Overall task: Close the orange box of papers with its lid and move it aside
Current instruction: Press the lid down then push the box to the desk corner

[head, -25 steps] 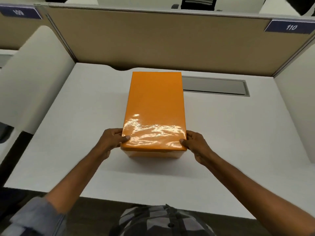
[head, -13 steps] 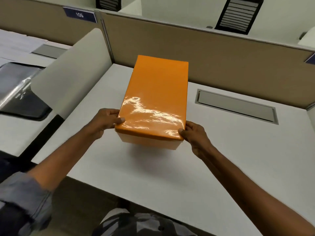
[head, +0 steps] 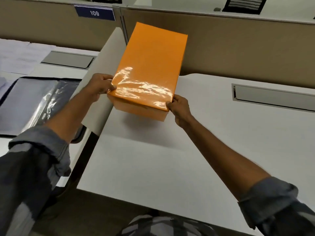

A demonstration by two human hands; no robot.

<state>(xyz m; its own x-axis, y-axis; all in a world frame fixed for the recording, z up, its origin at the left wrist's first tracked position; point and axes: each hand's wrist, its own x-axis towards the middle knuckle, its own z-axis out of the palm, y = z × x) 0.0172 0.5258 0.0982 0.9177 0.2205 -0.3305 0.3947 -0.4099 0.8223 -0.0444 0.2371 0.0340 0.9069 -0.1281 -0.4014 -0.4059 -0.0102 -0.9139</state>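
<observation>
White desk (head: 153,167), tan partition (head: 238,48), sign 109 (head: 94,13).

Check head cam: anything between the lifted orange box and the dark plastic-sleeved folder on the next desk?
Yes. In the head view the white curved divider panel stands between the glossy orange lidded box and the dark plastic-sleeved folder; the left hand overlaps it.

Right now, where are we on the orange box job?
Done: the lid sits closed on the orange box. In hand: left hand and right hand grip its near corners, holding it above the white desk, over the side divider. Left: setting it down aside and letting go.
</observation>
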